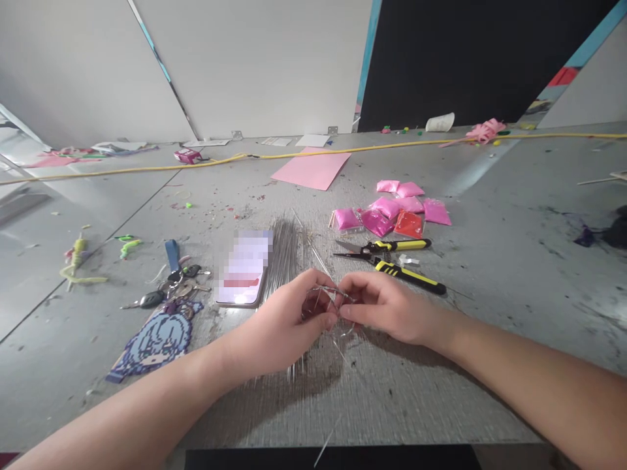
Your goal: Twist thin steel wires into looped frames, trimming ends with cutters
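Observation:
Both hands meet over the near middle of the grey table. Thumb and fingers of my left hand (296, 316) are closed around a twisted loop of silvery wire (326, 289). My right hand (379, 301) pinches the same wire from the other side, fingertips nearly touching the left ones. A few loose wire ends stick out below the fingers; part of the shape is hidden by them. Beside my left hand lies a thick bundle of straight wires (284, 245), partly under the wrist. Yellow-and-black snips (392, 258) rest with blades apart just beyond my right hand.
A phone (243, 267) lies left of the bundle, with keys (189, 284) and a pixel-pattern charm (159, 339) farther left. Pink packets (386, 207) sit behind the snips. A pink sheet (312, 168), a yellow cord (304, 154) and a tipped paper cup (439, 123) are farther back.

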Demonstrator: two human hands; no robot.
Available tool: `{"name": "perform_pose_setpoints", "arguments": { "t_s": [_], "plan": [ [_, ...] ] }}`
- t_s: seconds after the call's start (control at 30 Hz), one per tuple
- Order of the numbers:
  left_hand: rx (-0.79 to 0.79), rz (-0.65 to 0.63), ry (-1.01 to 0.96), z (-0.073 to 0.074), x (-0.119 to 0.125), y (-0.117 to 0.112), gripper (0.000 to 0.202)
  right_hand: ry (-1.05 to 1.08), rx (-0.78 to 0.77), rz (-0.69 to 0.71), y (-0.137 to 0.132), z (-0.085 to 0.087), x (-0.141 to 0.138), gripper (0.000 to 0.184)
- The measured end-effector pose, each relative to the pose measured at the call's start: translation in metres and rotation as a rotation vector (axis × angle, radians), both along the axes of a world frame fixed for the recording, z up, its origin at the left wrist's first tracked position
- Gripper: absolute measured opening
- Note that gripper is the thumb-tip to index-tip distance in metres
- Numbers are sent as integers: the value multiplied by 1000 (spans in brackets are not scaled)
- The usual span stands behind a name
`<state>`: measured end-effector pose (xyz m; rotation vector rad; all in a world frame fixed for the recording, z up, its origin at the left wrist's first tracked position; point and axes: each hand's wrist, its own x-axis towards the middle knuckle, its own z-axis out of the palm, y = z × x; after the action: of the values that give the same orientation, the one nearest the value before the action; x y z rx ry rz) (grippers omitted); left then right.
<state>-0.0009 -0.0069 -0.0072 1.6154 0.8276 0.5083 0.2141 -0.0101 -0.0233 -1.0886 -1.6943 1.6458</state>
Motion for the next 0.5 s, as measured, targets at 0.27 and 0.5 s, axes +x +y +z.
{"name": "perform_pose_setpoints", "arguments": {
  "t_s": [0.27,0.5],
  "plan": [
    [32,-36,67,-1,-1,-2,19,-48,35,-17,-1,-3,-3,17],
    [108,-28,172,2,2,-5,16,-153,125,-14,-6,-5,-6,14]
  ]
}}
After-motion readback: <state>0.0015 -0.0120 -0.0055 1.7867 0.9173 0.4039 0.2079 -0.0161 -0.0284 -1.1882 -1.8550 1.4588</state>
